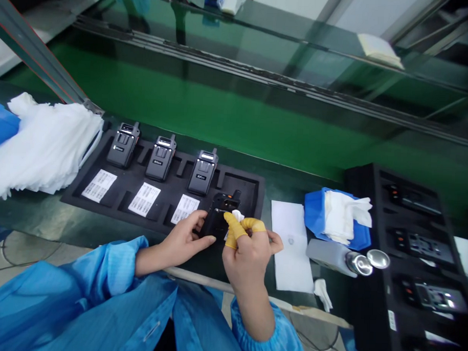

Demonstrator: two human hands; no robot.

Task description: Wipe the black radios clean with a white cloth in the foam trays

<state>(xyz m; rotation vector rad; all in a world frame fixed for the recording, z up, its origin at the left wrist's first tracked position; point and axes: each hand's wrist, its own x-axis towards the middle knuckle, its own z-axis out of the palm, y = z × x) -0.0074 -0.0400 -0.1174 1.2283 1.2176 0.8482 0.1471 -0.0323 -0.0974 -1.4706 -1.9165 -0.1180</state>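
My left hand [183, 240] grips the lower left edge of a black two-way radio [217, 216] over the front of a black foam tray [163, 221]. Yellow finger cots cover some fingers of my right hand [249, 245]. Those fingers pinch a small white wipe [238, 215] against the right side of the radio and hide part of it. Along the tray's back row sit a left radio [123, 145], a middle radio [160, 158] and a right radio [202, 172]. Barcode label sheets lie in front of them, one of them the left label sheet [99, 185].
Stacked white sleeves [47, 143] lie at the left. To the right are a white paper sheet [291, 249], a blue bin [313, 211] of wipes, a clear bottle [327, 255] with its metal lid open, and a crumpled wipe [322, 294]. Black foam trays [372, 282] holding devices rise beyond.
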